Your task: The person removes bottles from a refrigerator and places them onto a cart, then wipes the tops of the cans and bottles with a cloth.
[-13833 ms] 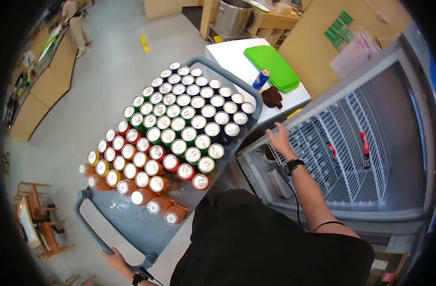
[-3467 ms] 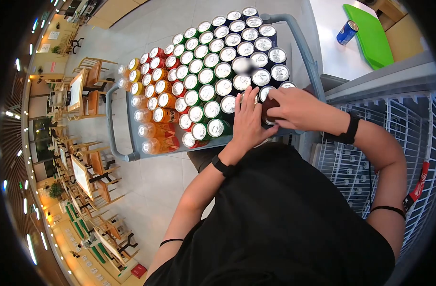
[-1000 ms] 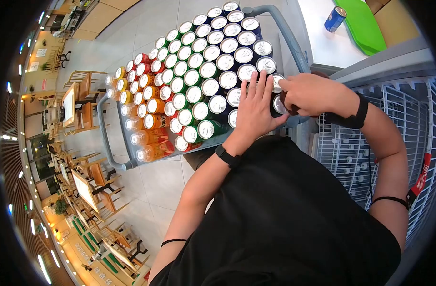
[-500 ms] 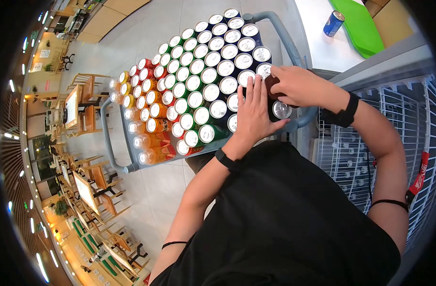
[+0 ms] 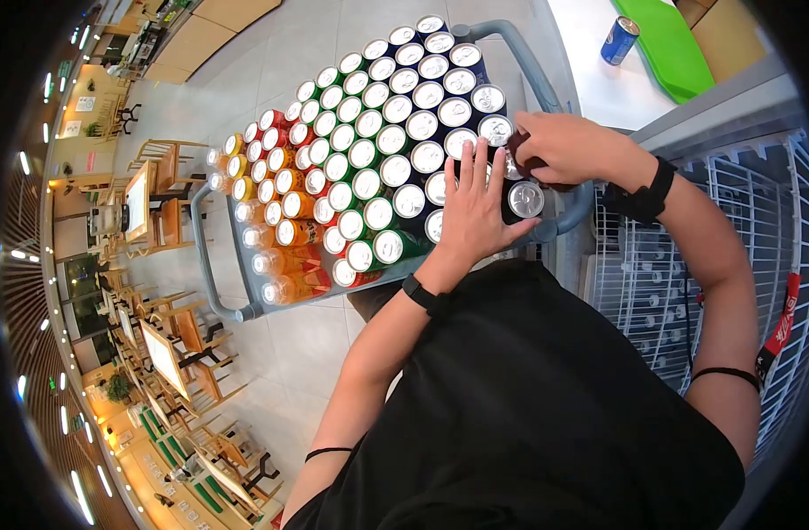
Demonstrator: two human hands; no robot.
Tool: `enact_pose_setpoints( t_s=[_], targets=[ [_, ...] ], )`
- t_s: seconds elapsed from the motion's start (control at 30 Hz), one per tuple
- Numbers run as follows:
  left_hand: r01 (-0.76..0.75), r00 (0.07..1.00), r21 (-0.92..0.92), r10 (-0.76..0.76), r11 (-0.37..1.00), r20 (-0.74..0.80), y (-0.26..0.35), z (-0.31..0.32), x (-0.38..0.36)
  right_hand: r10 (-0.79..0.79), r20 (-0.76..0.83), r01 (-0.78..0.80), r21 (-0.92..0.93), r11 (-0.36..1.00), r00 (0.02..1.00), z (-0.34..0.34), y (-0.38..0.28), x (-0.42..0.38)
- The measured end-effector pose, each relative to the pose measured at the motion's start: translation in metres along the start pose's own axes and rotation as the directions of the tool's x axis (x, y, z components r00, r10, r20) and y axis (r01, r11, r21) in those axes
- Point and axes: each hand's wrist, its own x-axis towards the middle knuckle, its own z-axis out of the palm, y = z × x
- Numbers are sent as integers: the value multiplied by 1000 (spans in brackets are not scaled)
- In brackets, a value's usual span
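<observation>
Rows of drink cans with silver lids stand upright on a grey cart (image 5: 195,231). Dark blue cans (image 5: 455,113) are nearest my hands, with green cans (image 5: 366,184), red cans (image 5: 272,119) and orange cans (image 5: 296,205) farther left. My left hand (image 5: 471,208) rests flat across the blue cans, fingers stretched and thumb out. At the cart's right end, my right hand (image 5: 563,152) curls its fingers round a can (image 5: 512,166) whose body is mostly hidden. Just below it stands another can (image 5: 526,200).
A single blue can (image 5: 620,41) stands on a white counter (image 5: 585,75) beside a green tray (image 5: 665,49). White wire shelving (image 5: 652,291) is close on my right. Orange bottles (image 5: 294,287) line the cart's left end. Wooden tables and chairs stand far left.
A silver lid now shows under my right fingers, where a dark gap was. My right hand has shifted slightly right; the left stays flat on the cans.
</observation>
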Motion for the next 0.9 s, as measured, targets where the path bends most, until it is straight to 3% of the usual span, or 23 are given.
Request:
enact_pose_setpoints(
  t_s=[0.17, 0.23, 0.27, 0.37, 0.43, 0.53, 0.6, 0.67, 0.73, 0.83, 0.9],
  targets=[
    [-10, 1000, 7, 10, 1000, 9, -2, 0, 0, 4, 110, -4, 0, 1000, 994, -9, -7, -3],
    [-9, 1000, 9, 9, 1000, 9, -1, 0, 1, -107, -188, 116, 34, 993, 976, 8, -8, 3],
    [-7, 1000, 12, 7, 1000, 8, 0, -1, 1, -105, -188, 114, 36, 993, 977, 11, -10, 4],
    [-14, 1000, 11, 14, 1000, 12, -1, 0, 0, -122, -150, 118, -35, 992, 981, 12, -14, 4],
    [-10, 1000, 15, 10, 1000, 12, -2, 1, -1, 14, 42, -10, -89, 996, 999, -1, -17, 0],
    [-25, 1000, 30, 24, 999, 17, -2, 1, 0, 6, 29, -1, -172, 985, 1000, -4, -6, -3],
    [-28, 1000, 22, 27, 999, 9, -2, 2, -1, -10, -9, 9, -180, 984, 1000, -5, -4, -1],
    [-29, 999, 36, 28, 999, 20, -3, 3, -2, -139, -265, 136, -32, 990, 954, 3, -2, 4],
    [-35, 999, 48, 34, 998, 30, -2, 3, -1, -149, -259, 161, 25, 987, 954, 13, -2, 6],
    [-42, 998, 50, 40, 998, 37, -3, 2, 1, -95, -25, 96, 47, 994, 995, 7, -6, 4],
    [-57, 998, 28, 56, 998, 41, -4, 1, -1, -52, 24, 51, 59, 997, 998, -7, -5, -1]
  ],
)
